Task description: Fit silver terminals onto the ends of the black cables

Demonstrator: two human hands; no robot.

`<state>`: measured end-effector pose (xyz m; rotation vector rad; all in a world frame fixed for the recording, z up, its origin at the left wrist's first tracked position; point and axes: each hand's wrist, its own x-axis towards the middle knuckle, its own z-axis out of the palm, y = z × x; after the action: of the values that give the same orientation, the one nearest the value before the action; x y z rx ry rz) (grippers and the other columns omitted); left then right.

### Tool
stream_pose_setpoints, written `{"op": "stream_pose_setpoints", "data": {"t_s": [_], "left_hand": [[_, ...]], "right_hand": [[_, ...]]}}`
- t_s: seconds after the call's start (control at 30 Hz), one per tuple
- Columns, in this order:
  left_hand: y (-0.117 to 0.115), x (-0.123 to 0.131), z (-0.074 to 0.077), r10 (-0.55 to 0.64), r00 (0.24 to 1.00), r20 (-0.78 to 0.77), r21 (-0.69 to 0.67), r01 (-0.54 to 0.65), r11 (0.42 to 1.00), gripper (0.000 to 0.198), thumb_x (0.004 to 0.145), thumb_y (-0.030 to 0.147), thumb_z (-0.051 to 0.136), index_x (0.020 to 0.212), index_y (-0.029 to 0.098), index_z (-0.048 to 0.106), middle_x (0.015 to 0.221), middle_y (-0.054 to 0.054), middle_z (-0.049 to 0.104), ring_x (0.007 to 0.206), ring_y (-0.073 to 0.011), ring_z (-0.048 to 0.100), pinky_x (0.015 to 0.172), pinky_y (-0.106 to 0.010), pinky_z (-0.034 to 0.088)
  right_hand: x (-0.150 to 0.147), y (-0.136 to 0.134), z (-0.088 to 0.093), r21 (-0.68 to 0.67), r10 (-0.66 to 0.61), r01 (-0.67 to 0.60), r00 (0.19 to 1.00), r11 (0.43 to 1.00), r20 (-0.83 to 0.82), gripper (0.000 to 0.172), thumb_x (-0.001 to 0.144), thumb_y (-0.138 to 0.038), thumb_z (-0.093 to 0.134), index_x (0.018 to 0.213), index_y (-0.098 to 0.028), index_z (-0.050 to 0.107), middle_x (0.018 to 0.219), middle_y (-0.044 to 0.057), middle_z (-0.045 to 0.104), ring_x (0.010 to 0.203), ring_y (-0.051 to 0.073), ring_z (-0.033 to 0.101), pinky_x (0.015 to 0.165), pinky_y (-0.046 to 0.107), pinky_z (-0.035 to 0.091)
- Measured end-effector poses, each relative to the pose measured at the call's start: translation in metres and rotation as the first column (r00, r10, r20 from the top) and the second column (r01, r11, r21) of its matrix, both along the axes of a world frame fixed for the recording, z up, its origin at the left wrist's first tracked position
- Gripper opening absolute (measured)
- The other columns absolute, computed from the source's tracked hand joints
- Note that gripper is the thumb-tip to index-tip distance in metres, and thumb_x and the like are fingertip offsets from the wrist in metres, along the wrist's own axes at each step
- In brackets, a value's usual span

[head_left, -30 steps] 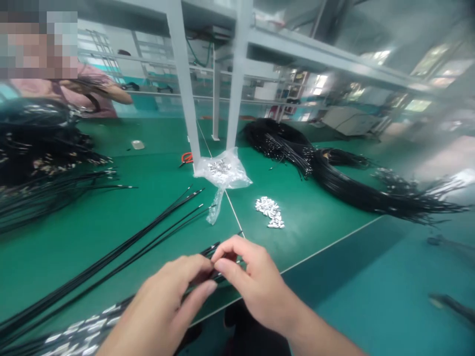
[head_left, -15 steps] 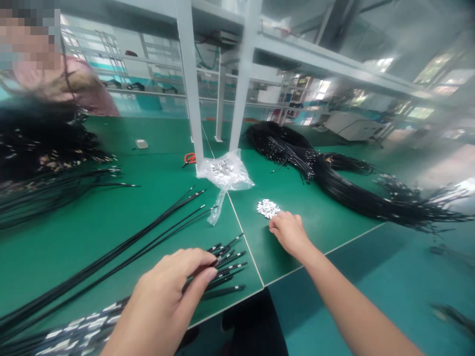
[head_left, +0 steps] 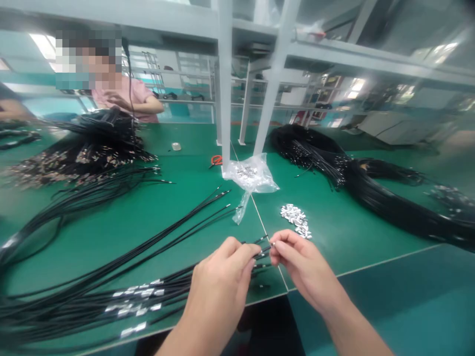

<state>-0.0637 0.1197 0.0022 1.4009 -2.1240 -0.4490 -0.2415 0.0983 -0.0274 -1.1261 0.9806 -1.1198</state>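
Observation:
My left hand [head_left: 226, 277] pinches a black cable near its end, above a bundle of black cables [head_left: 178, 284] with white labels along them. Close by on the right, my right hand [head_left: 300, 262] has thumb and forefinger pressed together on a small silvery piece [head_left: 273, 244] at the cable's tip. Whether that piece sits around the tip or only touches it, I cannot tell. Just beyond my right hand lies a pile of small silvery pieces [head_left: 295, 217] on the green table [head_left: 326, 212].
A clear plastic bag [head_left: 260, 175] of silvery pieces lies by the white posts, with an orange-handled tool [head_left: 216, 160] beside it. Thick black cable coils [head_left: 371, 198] rest at right, a large cable heap [head_left: 92, 143] at left. A person in pink [head_left: 137, 96] is across the table.
My right hand has come from the silvery pile to my left hand and the cable ends. The pile is more spread toward me. The view has swung left.

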Motion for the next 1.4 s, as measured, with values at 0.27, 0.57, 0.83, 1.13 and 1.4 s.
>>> {"op": "stream_pose_setpoints", "data": {"t_s": [0.27, 0.57, 0.83, 1.13, 1.4], "left_hand": [[0.003, 0.000, -0.002, 0.015, 0.999, 0.045, 0.035, -0.016, 0.999, 0.025, 0.091, 0.021, 0.037, 0.101, 0.034, 0.056, 0.085, 0.003, 0.054, 0.070, -0.0116, 0.054, 0.060, -0.023, 0.041], [0.001, 0.003, 0.009, -0.067, 0.993, 0.098, 0.124, 0.054, 0.991, 0.029, 0.087, 0.013, 0.037, 0.101, 0.031, 0.055, 0.089, 0.002, 0.052, 0.068, -0.0116, 0.053, 0.059, -0.023, 0.041], [-0.007, 0.009, 0.006, -0.016, 0.986, -0.166, 0.228, 0.054, 0.972, 0.032, 0.084, 0.011, 0.043, 0.111, 0.028, 0.046, 0.090, 0.003, 0.057, 0.079, -0.0118, 0.056, 0.067, -0.023, 0.042], [-0.008, 0.008, 0.005, -0.012, 0.936, -0.351, 0.297, 0.123, 0.947, 0.028, 0.084, 0.012, 0.047, 0.106, 0.029, 0.048, 0.078, 0.008, 0.058, 0.073, -0.0075, 0.056, 0.068, -0.018, 0.043], [-0.005, 0.007, 0.006, -0.018, 0.956, -0.293, 0.249, 0.095, 0.964, 0.013, 0.083, 0.023, 0.054, 0.095, 0.027, 0.057, 0.078, 0.006, 0.061, 0.073, -0.0114, 0.056, 0.064, -0.021, 0.042]], "right_hand": [[0.003, 0.003, 0.007, 0.010, 0.084, -0.085, 0.996, 0.996, 0.040, 0.012, 0.086, -0.030, 0.055, 0.086, -0.018, 0.058, 0.073, -0.001, 0.056, 0.069, 0.011, 0.052, 0.069, 0.025, 0.040], [0.002, 0.008, 0.021, -0.061, 0.109, -0.140, 0.928, 0.988, -0.357, 0.011, 0.086, -0.027, 0.052, 0.083, -0.020, 0.060, 0.072, -0.002, 0.058, 0.072, 0.012, 0.054, 0.070, 0.024, 0.041], [0.014, 0.009, 0.019, -0.029, 0.093, -0.107, 0.949, 0.994, -0.300, 0.012, 0.084, -0.028, 0.054, 0.084, -0.019, 0.062, 0.073, 0.000, 0.061, 0.070, 0.014, 0.057, 0.068, 0.027, 0.043], [0.027, 0.010, 0.017, -0.016, 0.100, -0.107, 0.968, 0.994, -0.231, 0.013, 0.082, -0.028, 0.057, 0.090, -0.019, 0.061, 0.081, 0.002, 0.063, 0.074, 0.015, 0.060, 0.071, 0.028, 0.047], [0.019, 0.015, 0.014, -0.149, -0.082, 0.010, 0.872, 0.989, -0.482, 0.026, 0.082, -0.045, 0.052, 0.072, -0.021, 0.056, 0.064, -0.001, 0.054, 0.063, 0.014, 0.052, 0.058, 0.022, 0.043]]}}
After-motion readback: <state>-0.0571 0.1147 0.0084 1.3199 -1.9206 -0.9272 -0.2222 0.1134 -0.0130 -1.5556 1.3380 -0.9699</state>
